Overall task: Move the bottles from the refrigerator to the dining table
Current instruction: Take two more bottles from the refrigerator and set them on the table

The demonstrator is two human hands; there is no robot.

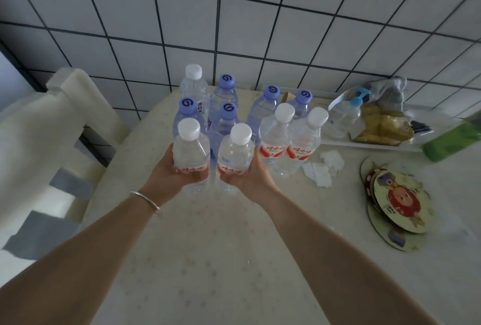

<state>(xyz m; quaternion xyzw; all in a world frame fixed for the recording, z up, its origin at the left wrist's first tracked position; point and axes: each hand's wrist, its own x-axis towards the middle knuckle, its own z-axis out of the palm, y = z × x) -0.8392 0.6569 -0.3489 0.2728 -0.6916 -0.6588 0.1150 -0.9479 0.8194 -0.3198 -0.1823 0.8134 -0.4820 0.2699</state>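
Two bottles stand upright, white caps up, long axes vertical — one (191,154) clasped in the left hand (169,168), the other (235,159) in the right hand (253,176), fingers wrapped around each red label. Both are at the near edge of a cluster on the dining table (208,246); whether their bases touch it I cannot tell. Behind them, white-capped (276,137) and purple-capped bottles (223,95) also stand upright — a chair (52,121) sits left.

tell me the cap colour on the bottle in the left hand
White, seen in the head view: cap on the bottle in the left hand.
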